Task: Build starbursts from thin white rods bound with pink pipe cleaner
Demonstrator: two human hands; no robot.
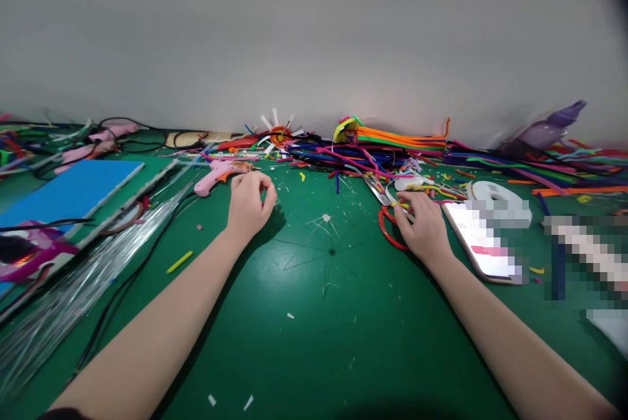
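My left hand (248, 203) rests on the green mat (314, 302) with its fingers curled in a loose fist; whether anything is in them I cannot see. It lies just right of a pink glue gun (216, 175). My right hand (422, 229) lies palm down on red-handled scissors (387, 227), fingers bent over the handle loops and the blades (377, 190) pointing away. A small white oval object (408, 182) sits just beyond its fingertips. A heap of coloured pipe cleaners (373, 148) runs along the wall behind both hands.
A lit phone (483, 240) lies right of my right hand, a white tape roll (495, 197) beyond it. At the left are a blue sheet (69, 191), a bundle of clear sticks (88, 276), black cables and a second pink glue gun (110, 132). A purple bottle (549, 129) lies far right.
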